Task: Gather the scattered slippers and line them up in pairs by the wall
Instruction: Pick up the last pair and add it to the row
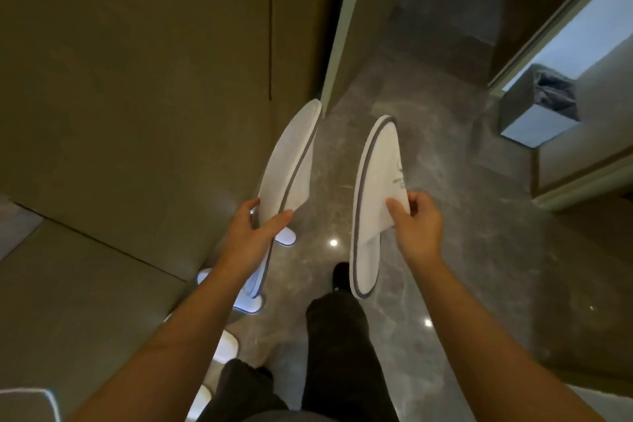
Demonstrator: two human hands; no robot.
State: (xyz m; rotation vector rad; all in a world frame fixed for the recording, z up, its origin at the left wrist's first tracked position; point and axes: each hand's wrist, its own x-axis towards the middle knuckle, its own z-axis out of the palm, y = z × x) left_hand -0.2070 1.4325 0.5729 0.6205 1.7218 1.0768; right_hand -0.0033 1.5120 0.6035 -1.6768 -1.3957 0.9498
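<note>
My left hand (251, 228) grips a white slipper with grey trim (291, 168), held in the air with its ribbed sole turned toward me. My right hand (416, 221) pinches a second white slipper (375, 188) by its upper, top side showing a small printed logo. Both hang above the floor, toes pointing away. Below them, several more white slippers lie on the floor along the olive wall (137, 96): one (286, 236) behind my left hand, another (248, 303) under my left forearm, one more (227, 346) nearer my feet. My arm hides part of each.
The glossy grey marble floor (445, 267) stretches ahead into a corridor. A square bin with a dark liner (541, 106) stands at the right by a glass partition. My dark trouser legs and one black shoe (340, 276) are below.
</note>
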